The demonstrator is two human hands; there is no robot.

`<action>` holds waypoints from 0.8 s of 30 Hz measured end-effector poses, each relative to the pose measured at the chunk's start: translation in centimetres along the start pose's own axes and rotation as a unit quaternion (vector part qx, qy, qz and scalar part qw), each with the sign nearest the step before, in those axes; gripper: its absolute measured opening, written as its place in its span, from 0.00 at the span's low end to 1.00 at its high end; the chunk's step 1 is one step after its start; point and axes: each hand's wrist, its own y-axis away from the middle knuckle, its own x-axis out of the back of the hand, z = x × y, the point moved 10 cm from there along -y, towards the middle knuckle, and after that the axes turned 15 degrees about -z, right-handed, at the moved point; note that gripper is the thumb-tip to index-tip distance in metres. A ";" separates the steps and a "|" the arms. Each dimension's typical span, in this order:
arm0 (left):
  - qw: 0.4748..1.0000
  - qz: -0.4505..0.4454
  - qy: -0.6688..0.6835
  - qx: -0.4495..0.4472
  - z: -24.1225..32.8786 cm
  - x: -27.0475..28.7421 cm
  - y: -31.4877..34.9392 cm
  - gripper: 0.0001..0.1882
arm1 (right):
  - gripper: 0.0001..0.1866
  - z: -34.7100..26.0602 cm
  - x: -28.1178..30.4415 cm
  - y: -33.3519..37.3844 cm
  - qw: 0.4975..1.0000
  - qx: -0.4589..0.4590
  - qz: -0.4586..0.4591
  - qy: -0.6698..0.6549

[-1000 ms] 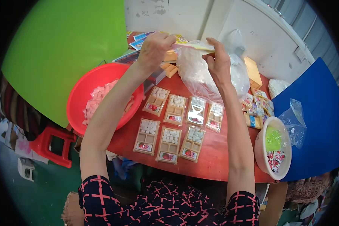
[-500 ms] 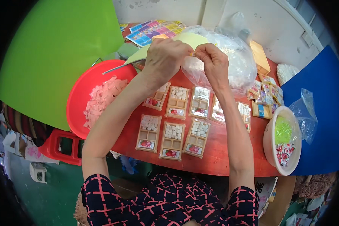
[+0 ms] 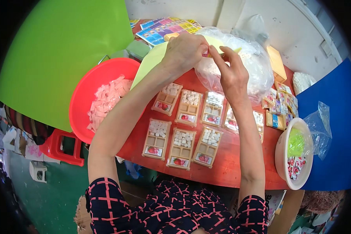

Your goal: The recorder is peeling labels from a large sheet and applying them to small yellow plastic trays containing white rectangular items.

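My left hand [image 3: 186,51] is closed in a grip on a pale yellow-green sheet [image 3: 150,64], which bends out behind my wrist. A small printed piece with pink and yellow [image 3: 205,54] shows at its fingertips. My right hand [image 3: 234,74] is close beside it, fingers apart, one fingertip near that piece. A yellow-green tip [image 3: 238,50] shows past the right fingers; what it belongs to is unclear. Below both hands, tan divided trays [image 3: 175,152] lie in two rows. They hold small white pieces [image 3: 183,139] and strawberry-printed cards [image 3: 179,161].
A red basin [image 3: 80,97] of pink strips [image 3: 107,95] stands left. Clear bags [image 3: 257,74] of white pieces lie behind my right hand. Stacked packs [image 3: 279,103] and a cream bowl [image 3: 280,156] with green and red packets are right. Colourful printed sheets [image 3: 163,31] lie at the back.
My right fingers have opened out from a pinch against the left hand. The sheet has swung lower at its left end. The whole view has shifted slightly.
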 end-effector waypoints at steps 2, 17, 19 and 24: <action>1.000 -0.010 0.021 0.017 -0.5 -0.2 0.0 0.11 | 0.21 -0.9 0.0 0.7 0.998 0.047 -0.024 0.031; 0.968 -0.093 0.233 0.001 0.8 -1.9 1.4 0.09 | 0.11 3.7 -0.1 0.2 0.927 -0.107 0.028 -0.358; 0.949 -0.103 0.296 0.021 0.2 -2.6 1.5 0.08 | 0.11 3.4 0.2 0.3 0.930 -0.098 0.028 -0.353; 0.932 -0.094 0.348 0.041 -0.2 -3.4 1.8 0.08 | 0.11 3.1 0.8 0.6 0.930 -0.114 0.036 -0.348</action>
